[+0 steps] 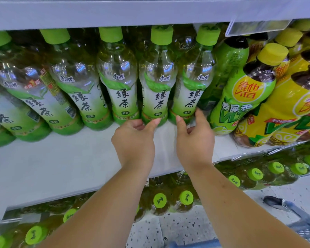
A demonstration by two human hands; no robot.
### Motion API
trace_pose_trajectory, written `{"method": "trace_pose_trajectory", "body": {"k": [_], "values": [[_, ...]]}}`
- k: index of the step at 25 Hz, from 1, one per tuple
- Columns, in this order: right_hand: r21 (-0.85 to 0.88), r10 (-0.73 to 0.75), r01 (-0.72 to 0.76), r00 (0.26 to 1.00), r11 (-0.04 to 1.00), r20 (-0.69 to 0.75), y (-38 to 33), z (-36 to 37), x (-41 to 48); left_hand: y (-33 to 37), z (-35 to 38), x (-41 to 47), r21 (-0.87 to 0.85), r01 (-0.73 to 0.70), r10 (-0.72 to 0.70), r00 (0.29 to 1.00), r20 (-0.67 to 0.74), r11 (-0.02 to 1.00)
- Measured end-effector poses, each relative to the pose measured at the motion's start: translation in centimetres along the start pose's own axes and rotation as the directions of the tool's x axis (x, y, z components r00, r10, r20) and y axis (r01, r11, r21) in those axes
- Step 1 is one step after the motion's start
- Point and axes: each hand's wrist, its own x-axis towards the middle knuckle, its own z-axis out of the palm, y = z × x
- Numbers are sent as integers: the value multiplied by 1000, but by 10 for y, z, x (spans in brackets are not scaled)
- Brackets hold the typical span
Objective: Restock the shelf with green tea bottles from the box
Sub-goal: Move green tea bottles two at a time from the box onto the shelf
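Note:
Green tea bottles with lime caps stand in a row on the white shelf (64, 163). My left hand (134, 140) is at the base of one green tea bottle (157, 83). Its fingers are curled in and its thumb tip touches the bottle's bottom edge. My right hand (195, 142) is at the base of the rightmost green tea bottle (193, 86), thumb on its left side and blurred fingers round its right side. Both bottles stand upright on the shelf. No box is in view.
Yellow-capped lemon tea bottles (249, 97) crowd the shelf just right of the green tea. More lime-capped bottles (186, 197) fill the shelf below. A shelf board (115, 13) hangs low over the caps. A blue cart edge (293, 212) shows at the lower right.

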Motion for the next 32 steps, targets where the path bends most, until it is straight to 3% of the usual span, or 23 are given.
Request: {"method": "trace_pose_trajectory", "body": {"k": [11, 18, 24, 29, 32], "values": [[-147, 37, -31, 999, 989, 39, 0, 10, 10, 7, 5, 1, 204, -45, 45, 999, 5, 978], [-220, 94, -90, 996, 971, 10, -2, 11, 9, 12, 4, -1, 229, -47, 41, 999, 29, 972], [-274, 81, -67, 996, 960, 42, -4, 12, 12, 11, -5, 7, 123, -1, -22, 982, 186, 992], [-312, 90, -62, 993, 948, 74, -10, 10, 9, 20, -38, -3, 96, 74, -106, 910, 401, 993], [-173, 150, -132, 984, 976, 98, -13, 2, 9, 23, -67, -6, 158, 13, -89, 868, 489, 987]]}}
